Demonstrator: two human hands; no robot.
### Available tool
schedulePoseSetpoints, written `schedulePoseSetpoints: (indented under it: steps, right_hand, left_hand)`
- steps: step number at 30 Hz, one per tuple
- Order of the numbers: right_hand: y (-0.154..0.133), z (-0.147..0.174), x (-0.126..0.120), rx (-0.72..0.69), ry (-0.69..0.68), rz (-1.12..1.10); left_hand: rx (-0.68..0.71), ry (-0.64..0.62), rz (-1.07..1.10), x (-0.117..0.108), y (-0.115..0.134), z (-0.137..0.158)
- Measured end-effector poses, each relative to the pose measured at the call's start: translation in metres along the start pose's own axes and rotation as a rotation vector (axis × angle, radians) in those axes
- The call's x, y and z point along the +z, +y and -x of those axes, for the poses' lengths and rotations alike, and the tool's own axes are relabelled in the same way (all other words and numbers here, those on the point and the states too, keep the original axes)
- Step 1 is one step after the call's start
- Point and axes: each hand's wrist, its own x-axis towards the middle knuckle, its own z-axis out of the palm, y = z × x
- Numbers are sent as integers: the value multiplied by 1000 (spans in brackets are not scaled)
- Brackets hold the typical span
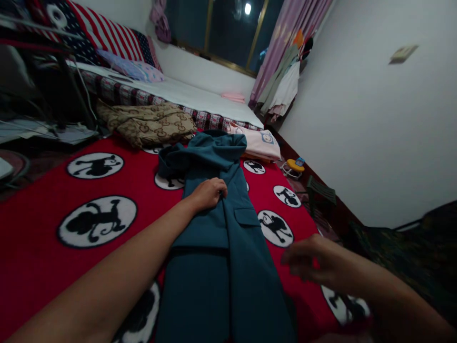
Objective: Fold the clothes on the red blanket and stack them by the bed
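A long teal coat (205,281) lies lengthwise on a red blanket, its front edges running down the middle and a flap pocket on its right side. Its upper part is bunched at the far end. My left hand (210,193) rests on the coat's front, fingers curled and closed on the cloth at the front edge beside a small dark spot, perhaps a button. Off to the right of the coat, my right hand (310,259) hovers over the blanket, somewhat blurred. Its fingers are loosely bent, with a gap to the thumb and nothing between them.
The red blanket (32,228) carries monkey prints in white ovals. Beyond the coat lie a brown patterned cloth (150,123) and a folded pink item (259,142). A yellow-topped stool (295,165) and a dark folding chair (321,189) stand along the right wall.
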Motion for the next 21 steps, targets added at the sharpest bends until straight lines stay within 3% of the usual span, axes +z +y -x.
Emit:
schedulePoseSetpoints:
  steps: [2, 5, 8, 10, 13, 16, 18, 21]
  right_hand:
    - [-4, -46, -21, -97, 184, -87]
    - [-6, -144, -41, -276, 524, -175]
    - [1, -240, -35, -156, 805, -86]
    - [9, -284, -19, -31, 807, -46]
    - [24, -316, 7, 48, 729, 109]
    - [36, -320, 20, 53, 695, 206]
    - [39, -318, 19, 36, 685, 210]
    - [41, -314, 15, 7, 688, 162]
  left_hand:
    - [6, 19, 41, 1, 0, 0]
    - [1, 40, 90, 2, -2, 0]
    - [-17, 51, 146, 3, -4, 1]
    - [-25, 71, 188, 3, -5, 2]
    - [-49, 134, 251, 3, -7, 2]
    - [-108, 207, 256, -1, -6, 2]
    - [-158, 339, 174, -10, -5, 2]
    - [-244, 638, -78, -33, -12, 7]
